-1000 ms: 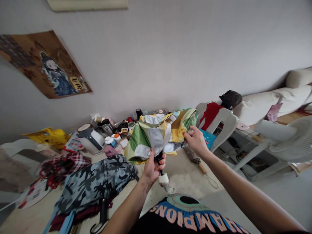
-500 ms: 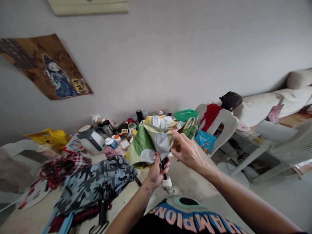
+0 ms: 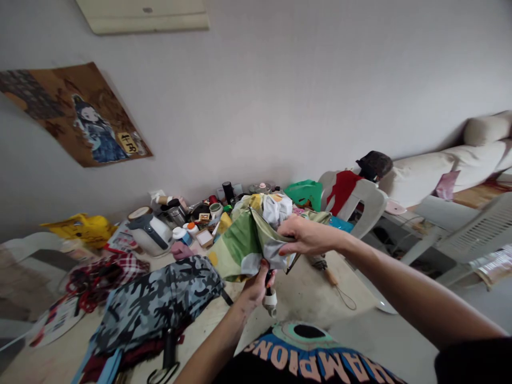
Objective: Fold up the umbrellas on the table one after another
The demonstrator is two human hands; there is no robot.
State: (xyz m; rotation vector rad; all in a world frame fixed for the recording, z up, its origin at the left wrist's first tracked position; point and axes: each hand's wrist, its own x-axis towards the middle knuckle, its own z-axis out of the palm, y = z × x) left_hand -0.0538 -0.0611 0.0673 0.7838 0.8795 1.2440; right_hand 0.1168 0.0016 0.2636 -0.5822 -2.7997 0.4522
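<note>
A folding umbrella (image 3: 240,245) with a green, white and yellow canopy is held over the table, its fabric loose and partly bunched. Low on its shaft, just above the white handle end (image 3: 270,300), my left hand (image 3: 258,288) is wrapped closed. My right hand (image 3: 306,234) pinches a fold of the canopy on the right side. To the left lies a grey camouflage umbrella (image 3: 164,298) with a black hooked handle (image 3: 168,346). A wooden handle with a cord loop (image 3: 331,276) shows on the table beneath my right forearm.
A white kettle (image 3: 150,232), bottles (image 3: 181,234) and several small items crowd the table's back by the wall. A green bag (image 3: 304,193) stands behind, and a white chair (image 3: 372,205) with red cloth is right. A yellow bag (image 3: 84,229) lies at left.
My right hand has moved slightly right and pulled the canopy fold outward, from fingertips to a fuller grip. The wooden handle has come into view. My left hand keeps its hold.
</note>
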